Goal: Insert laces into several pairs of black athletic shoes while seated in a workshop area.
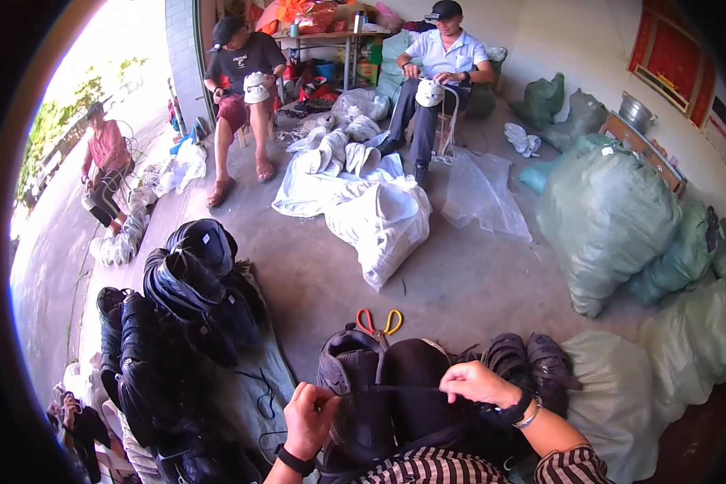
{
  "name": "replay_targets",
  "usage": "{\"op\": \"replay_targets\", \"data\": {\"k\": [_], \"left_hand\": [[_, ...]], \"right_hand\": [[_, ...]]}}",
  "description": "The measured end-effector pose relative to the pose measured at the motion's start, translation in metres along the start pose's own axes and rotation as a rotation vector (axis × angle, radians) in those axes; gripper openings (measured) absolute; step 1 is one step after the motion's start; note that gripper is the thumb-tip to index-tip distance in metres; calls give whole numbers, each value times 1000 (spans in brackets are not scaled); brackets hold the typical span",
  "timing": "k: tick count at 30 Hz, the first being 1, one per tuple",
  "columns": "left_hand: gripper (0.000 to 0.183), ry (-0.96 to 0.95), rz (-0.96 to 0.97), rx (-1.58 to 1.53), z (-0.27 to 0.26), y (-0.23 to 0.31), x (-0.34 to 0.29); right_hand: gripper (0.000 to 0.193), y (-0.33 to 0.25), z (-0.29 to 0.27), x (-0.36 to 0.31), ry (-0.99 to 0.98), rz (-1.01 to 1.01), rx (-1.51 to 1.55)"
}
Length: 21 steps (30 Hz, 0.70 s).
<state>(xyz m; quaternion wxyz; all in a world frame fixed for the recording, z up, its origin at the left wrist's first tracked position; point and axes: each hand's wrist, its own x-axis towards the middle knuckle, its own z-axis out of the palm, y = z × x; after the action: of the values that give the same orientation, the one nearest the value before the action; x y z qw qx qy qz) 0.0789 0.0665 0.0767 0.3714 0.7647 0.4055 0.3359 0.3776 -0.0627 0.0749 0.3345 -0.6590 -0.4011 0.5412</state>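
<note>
- The bulging green sack (609, 222) stands on the right, well apart from the work; the risk there seems slight.
- The stack of black shoes (206, 274) on the left is heaped unevenly, so a knock from the left elbow could topple it.
- In front of the person's striped top, between the two forearms, sits the black shoe (353, 359), with a dark padded piece (415, 367) beside it. Either could slide or twist if the pull from one side outweighs the other.
- The left hand (308, 419) and right hand (482, 385) are both closed in fingertip pinches, apparently gripping a thin strand between them. Such a small hold could slip under a hard tug.
- The scissors (379, 332) lie just beyond the shoe, red and yellow handles outward, blades hidden; a blind reach could meet an edge.
- The thin dark strand (395, 390) spans the gap above the shoe, barely visible against black; it could snap from overpulling, tangle, or be misplaced because contrast is poor.
</note>
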Motion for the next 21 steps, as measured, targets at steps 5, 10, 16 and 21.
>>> {"op": "replay_targets", "data": {"k": [5, 10, 16, 21], "left_hand": [[20, 162, -139, -289, 0, -30, -1], [43, 161, -120, -405, -2, -17, -1], [12, 181, -167, -627, 20, -9, 2], [8, -2, -342, -431, 22, 6, -14]], "right_hand": [[22, 66, -39, -16, 416, 131, -137], [32, 15, -33, -3, 376, -170, -285], [11, -42, 19, 36, 308, -522, -92], [9, -55, 47, 39, 10, -297, -121]]}}
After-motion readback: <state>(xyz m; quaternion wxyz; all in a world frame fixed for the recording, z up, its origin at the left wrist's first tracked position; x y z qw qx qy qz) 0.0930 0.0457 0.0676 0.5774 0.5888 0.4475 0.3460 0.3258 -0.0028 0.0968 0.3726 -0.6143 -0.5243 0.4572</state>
